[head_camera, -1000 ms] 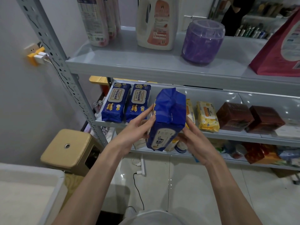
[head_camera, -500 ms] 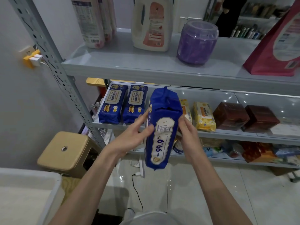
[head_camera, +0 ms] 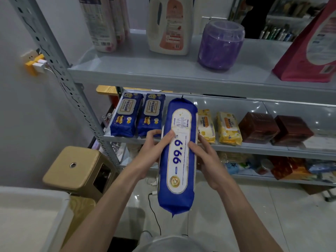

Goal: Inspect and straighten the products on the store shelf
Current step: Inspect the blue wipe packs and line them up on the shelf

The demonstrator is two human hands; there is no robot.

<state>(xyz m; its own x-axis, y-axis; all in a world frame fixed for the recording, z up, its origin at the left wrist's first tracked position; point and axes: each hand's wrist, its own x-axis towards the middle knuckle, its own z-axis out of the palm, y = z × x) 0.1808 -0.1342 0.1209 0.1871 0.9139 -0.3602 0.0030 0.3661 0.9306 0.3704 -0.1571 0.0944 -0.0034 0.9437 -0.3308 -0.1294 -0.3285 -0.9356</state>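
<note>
I hold a long blue wipes pack (head_camera: 179,171) with a white "99.9" label in front of the middle shelf (head_camera: 254,149), label facing me, long axis pointing away. My left hand (head_camera: 154,151) grips its left side with the thumb on the label. My right hand (head_camera: 205,157) holds its right side, thumb on the label. Two matching blue packs (head_camera: 125,115) (head_camera: 151,114) lie side by side at the shelf's left end. Right of the held pack lie two yellow wipes packs (head_camera: 206,126) (head_camera: 229,128) and two dark red boxes (head_camera: 258,127) (head_camera: 292,130).
The top shelf (head_camera: 163,73) carries tall white packs (head_camera: 101,24), a detergent jug (head_camera: 169,26), a purple jar (head_camera: 221,44) and a pink bag (head_camera: 312,46). A tan stool (head_camera: 72,168) and a white bin (head_camera: 32,219) stand at the left. A cable (head_camera: 154,211) runs across the floor.
The blue pack has been turned from tilted with its end up to flat with its label facing me, and lowered toward me. Both hands shifted along its sides.
</note>
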